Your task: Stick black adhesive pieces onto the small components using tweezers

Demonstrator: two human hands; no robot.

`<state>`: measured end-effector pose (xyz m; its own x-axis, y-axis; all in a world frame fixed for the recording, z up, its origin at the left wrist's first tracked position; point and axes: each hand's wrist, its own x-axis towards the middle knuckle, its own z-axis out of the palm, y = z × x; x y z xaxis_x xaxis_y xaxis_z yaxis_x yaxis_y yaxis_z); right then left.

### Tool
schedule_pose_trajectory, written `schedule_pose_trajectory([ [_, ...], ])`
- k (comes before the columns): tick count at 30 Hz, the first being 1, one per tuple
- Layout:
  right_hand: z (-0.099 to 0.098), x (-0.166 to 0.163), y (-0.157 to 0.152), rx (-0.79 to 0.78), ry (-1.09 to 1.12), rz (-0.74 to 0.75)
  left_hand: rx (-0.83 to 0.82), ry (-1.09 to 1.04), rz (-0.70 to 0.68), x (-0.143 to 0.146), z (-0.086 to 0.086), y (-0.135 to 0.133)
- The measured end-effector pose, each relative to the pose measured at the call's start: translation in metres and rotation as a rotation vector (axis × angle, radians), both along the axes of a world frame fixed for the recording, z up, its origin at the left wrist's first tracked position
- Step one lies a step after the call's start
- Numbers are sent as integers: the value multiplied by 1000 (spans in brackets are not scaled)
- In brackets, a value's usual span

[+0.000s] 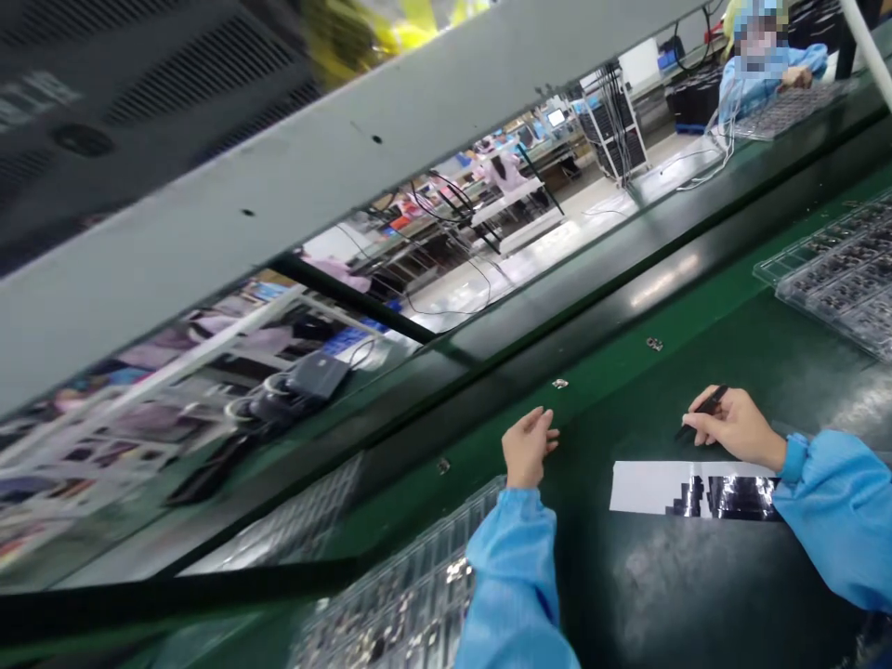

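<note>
My left hand (pixel 528 448) hovers over the green work surface with fingers loosely bent and slightly apart, and nothing shows between them. Just beyond its fingertips lies a small metal part (pixel 560 383). In my right hand (pixel 740 429) is a slim black tool that looks like tweezers (pixel 712 400), held like a pen with the tip pointing down and left. Below that hand a white backing sheet (pixel 637 488) carries black adhesive pieces (pixel 740 497); its right end is hidden by my sleeve.
More small parts lie on the green strip, one farther right (pixel 653 344) and one at left (pixel 443 465). Clear compartment trays of parts stand at lower left (pixel 411 595) and right (pixel 846 265). A grey beam (pixel 313 149) crosses above. Across the bench sits a co-worker in blue (pixel 749 93).
</note>
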<state>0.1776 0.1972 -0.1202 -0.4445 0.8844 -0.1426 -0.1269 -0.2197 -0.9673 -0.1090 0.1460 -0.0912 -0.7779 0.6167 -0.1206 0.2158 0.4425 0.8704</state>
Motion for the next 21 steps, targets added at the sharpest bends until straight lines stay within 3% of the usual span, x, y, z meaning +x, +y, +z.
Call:
schedule_pose_trajectory([
  [4,9,3,-2,-2,-21,32,-82,123,-188,48,-13,-54],
  [8,21,8,-3,28,-38,104,-91,472,-605,110,-22,-107],
  [10,25,8,-6,26,-51,167,-83,604,-739,133,-27,-123],
  [16,19,-3,-20,16,-95,317,-153,896,-824,161,-36,-133],
  [21,2,-12,-26,37,-179,342,-284,973,-825,164,-33,-126],
])
